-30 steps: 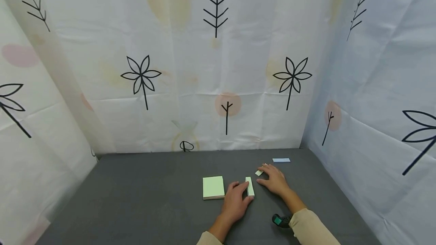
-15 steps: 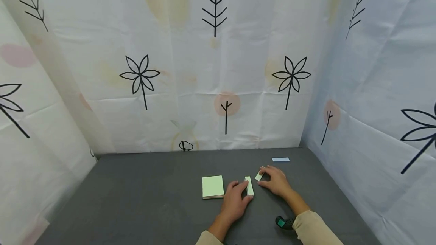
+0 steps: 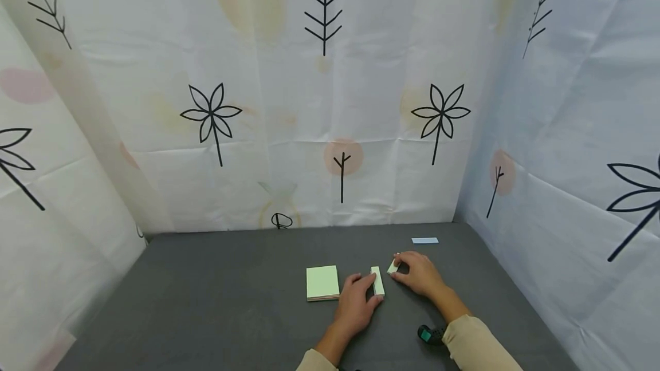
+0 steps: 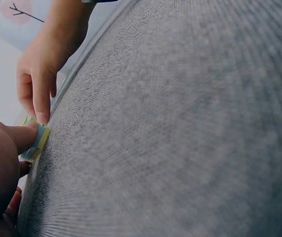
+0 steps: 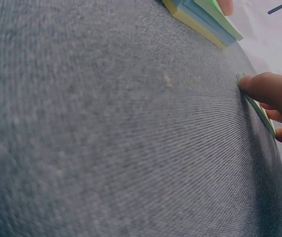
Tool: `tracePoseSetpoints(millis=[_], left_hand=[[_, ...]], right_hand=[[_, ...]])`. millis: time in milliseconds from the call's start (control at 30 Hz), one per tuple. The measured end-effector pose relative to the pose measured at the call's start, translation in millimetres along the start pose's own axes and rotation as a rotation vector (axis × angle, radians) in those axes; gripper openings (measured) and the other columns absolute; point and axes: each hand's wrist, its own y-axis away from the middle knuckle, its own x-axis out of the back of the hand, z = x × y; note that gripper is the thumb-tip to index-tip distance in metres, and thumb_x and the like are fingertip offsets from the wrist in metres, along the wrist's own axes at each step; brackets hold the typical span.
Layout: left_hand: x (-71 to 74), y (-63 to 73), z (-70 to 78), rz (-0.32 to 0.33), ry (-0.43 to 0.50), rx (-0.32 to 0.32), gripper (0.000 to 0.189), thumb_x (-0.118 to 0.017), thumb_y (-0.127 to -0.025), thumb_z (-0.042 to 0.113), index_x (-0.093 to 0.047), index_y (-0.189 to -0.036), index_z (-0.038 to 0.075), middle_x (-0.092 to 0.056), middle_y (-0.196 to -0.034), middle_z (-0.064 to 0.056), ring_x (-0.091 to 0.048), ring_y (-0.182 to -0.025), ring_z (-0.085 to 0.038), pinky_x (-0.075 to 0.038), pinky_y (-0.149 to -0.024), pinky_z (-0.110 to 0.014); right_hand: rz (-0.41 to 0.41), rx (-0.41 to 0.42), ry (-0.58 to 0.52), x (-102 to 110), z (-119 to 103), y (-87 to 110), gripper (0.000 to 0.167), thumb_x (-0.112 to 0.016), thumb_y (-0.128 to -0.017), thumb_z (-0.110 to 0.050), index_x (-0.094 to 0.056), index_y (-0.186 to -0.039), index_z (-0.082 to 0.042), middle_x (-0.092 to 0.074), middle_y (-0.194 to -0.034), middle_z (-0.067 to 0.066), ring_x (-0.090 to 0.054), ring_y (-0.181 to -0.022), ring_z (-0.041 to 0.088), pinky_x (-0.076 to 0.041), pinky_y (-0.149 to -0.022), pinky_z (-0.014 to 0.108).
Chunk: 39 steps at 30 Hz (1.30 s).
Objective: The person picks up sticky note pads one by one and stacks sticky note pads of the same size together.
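A narrow pad of sticky notes [image 3: 378, 282] lies on the grey table, pale green on top with blue and yellow layers beneath [image 5: 200, 19]. My left hand [image 3: 354, 305] holds it at its ends between thumb and fingers. To its right, my right hand [image 3: 420, 273] pinches a small pale green sticky-note pad [image 3: 393, 266] between thumb and fingertips. In the right wrist view, that thin green pad [image 5: 261, 113] is tilted up off the cloth under my thumb. Most of it is hidden by my fingers in the head view.
A square stack of pale green sticky notes [image 3: 322, 283] sits just left of my left hand. A light blue strip [image 3: 425, 240] lies farther back on the right. A black device with a green patch [image 3: 430, 335] is at my right wrist. Patterned cloth walls [image 3: 289, 130] enclose the table.
My right fingers have closed on the small green pad, which has tilted and shifted slightly nearer. My left hand and the narrow pad have stayed in place.
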Motion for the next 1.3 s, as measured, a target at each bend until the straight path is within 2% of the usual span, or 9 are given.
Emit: tracePoseSetpoints(millis=[367, 767, 1000, 1300], left_hand=[[0.4, 0.9, 0.6, 0.011, -0.003, -0.016, 0.048, -0.075, -0.086, 0.026, -0.063, -0.131, 0.015, -0.063, -0.125, -0.002, -0.048, -0.125, -0.026, -0.046, -0.096, -0.046], [0.9, 1.8, 1.4, 0.026, -0.013, -0.022, 0.047, -0.075, -0.086, 0.027, -0.064, -0.131, 0.015, -0.063, -0.124, -0.003, -0.049, -0.124, -0.027, -0.047, -0.095, -0.047], [4.1, 1.4, 2.7, 0.0, -0.002, -0.01, 0.046, -0.073, -0.087, 0.026, -0.063, -0.131, 0.014, -0.062, -0.126, -0.005, -0.048, -0.125, -0.028, -0.045, -0.096, -0.049], [2.2, -0.2, 0.9, -0.031, 0.0, 0.017, 0.047, -0.073, -0.088, 0.027, -0.062, -0.133, 0.016, -0.061, -0.127, -0.003, -0.047, -0.127, -0.026, -0.045, -0.096, -0.048]], right_hand=[[-0.002, -0.053, -0.114, -1, 2, 0.8, 0.016, -0.079, -0.081, -0.024, -0.068, -0.088, -0.015, -0.067, -0.119, 0.007, -0.058, -0.114, 0.032, -0.044, -0.095, 0.052], [-0.032, -0.061, -0.142, 3, 0, 1.9, 0.015, -0.077, -0.083, -0.023, -0.068, -0.091, -0.015, -0.065, -0.122, 0.009, -0.056, -0.117, 0.034, -0.042, -0.097, 0.054], [0.018, -0.013, -0.165, 1, 1, 3.1, 0.017, -0.079, -0.081, -0.022, -0.069, -0.09, -0.012, -0.067, -0.117, 0.012, -0.058, -0.115, 0.036, -0.042, -0.096, 0.054], [0.102, -0.092, -0.295, -8, 2, 2.6, 0.018, -0.08, -0.079, -0.017, -0.073, -0.094, -0.009, -0.069, -0.115, 0.01, -0.052, -0.121, 0.038, -0.039, -0.099, 0.058]])
